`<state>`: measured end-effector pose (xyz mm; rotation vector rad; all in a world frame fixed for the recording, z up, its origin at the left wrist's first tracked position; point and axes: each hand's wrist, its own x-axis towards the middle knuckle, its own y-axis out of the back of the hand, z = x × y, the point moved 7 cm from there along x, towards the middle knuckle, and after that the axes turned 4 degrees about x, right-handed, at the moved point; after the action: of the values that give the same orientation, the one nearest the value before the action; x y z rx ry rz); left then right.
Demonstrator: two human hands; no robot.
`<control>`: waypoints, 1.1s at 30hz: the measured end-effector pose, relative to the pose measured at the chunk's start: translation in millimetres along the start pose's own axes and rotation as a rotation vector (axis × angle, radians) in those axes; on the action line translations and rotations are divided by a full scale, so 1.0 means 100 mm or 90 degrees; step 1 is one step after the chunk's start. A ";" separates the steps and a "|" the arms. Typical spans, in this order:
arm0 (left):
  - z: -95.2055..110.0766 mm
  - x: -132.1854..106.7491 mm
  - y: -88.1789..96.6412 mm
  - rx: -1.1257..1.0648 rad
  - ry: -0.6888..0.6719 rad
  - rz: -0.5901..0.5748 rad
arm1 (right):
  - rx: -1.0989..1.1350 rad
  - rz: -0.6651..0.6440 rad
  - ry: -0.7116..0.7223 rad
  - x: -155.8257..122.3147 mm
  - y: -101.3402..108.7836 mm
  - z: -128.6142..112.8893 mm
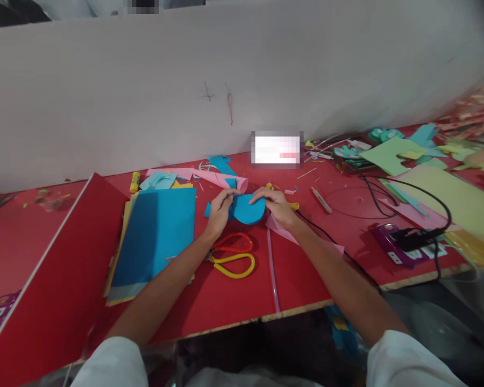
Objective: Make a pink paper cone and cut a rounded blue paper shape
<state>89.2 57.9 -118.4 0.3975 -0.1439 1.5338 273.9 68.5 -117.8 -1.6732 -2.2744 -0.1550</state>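
Between my hands, a little above the red table, is a rounded piece of blue paper (250,210). My left hand (221,209) is closed on its left edge, thumb and fingers together. At the opposite edge, my right hand (278,207) pinches the same piece. Just below lie scissors with one red handle and one yellow handle (234,266), their blades partly hidden by my left forearm. Pink paper strips (221,178) and blue offcuts (222,164) lie behind my hands. A stack of coloured sheets with blue on top (161,226) rests to the left.
A red divider (64,269) stands at the left, and a pale wall (145,97) rises behind. A yellow glue stick (135,181) sits by the stack. To the right are a purple power strip (391,244) with black cables, a pen-like stick (321,200), and green paper (391,155).
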 end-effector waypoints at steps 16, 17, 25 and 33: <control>-0.16 0.01 -0.15 -0.150 0.090 -0.061 | 0.110 0.059 -0.074 0.01 -0.03 0.19; -0.15 -0.01 -0.17 -0.117 0.091 -0.077 | 0.102 0.068 -0.077 0.01 0.00 0.21; -0.04 -0.11 -0.26 0.006 0.092 -0.146 | -0.046 0.103 0.015 0.02 0.12 0.05; -0.02 -0.07 -0.24 -0.055 0.123 -0.154 | -0.046 0.056 -0.033 -0.02 -0.03 0.09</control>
<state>112.6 52.0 -127.0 0.1888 -0.0099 1.3145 269.6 68.4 -126.6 -1.8298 -2.2520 -0.1783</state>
